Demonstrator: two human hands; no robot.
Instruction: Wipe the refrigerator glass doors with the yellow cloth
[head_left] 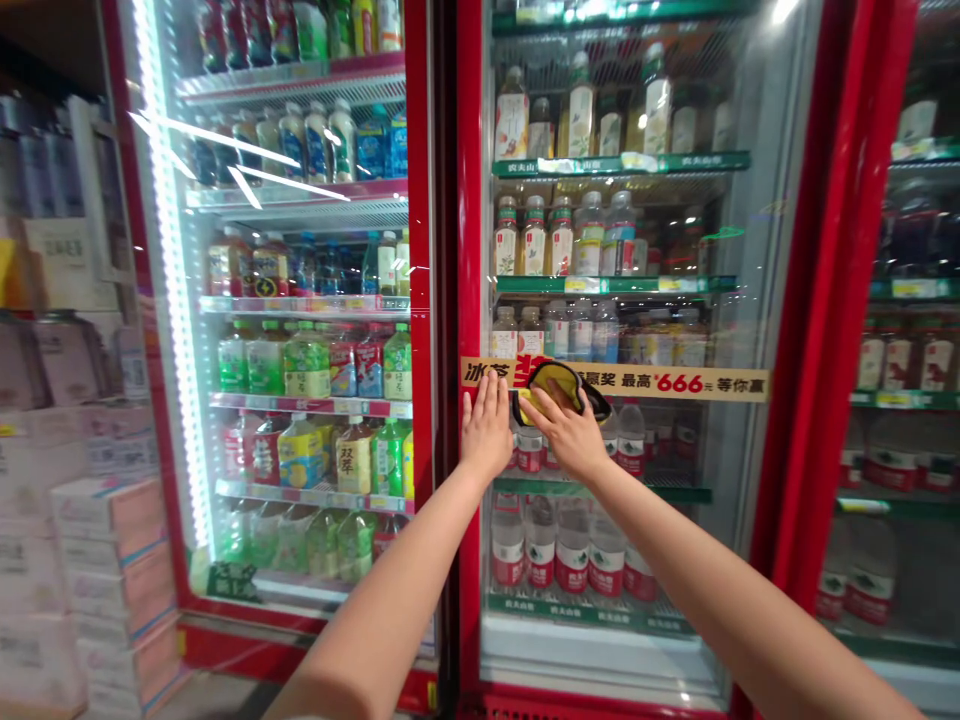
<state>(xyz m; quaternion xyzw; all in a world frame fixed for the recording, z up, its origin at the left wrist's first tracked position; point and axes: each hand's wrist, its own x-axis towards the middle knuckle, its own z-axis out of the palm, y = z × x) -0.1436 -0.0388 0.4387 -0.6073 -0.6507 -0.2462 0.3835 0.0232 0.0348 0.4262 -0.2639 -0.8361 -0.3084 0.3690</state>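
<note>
My left hand (487, 428) lies flat, fingers pointing up, at the left end of a tan promotional strip (735, 386) across the middle fridge's glass door. Just right of it, my right hand (571, 432) presses a yellow cloth with dark edging (556, 382) against the glass, over part of the strip. The cloth is bunched under and above my fingers, and it hides some of the printed lettering. Both arms reach forward from the lower edge of the view. Behind the glass, bottles (574, 555) stand in rows on green-edged shelves.
A red-framed fridge (420, 240) with lit shelves of drinks stands to the left. Another red-framed fridge (847, 300) adjoins on the right. Stacked cartons (112, 570) rise from the floor at the far left. Light reflections streak the glass.
</note>
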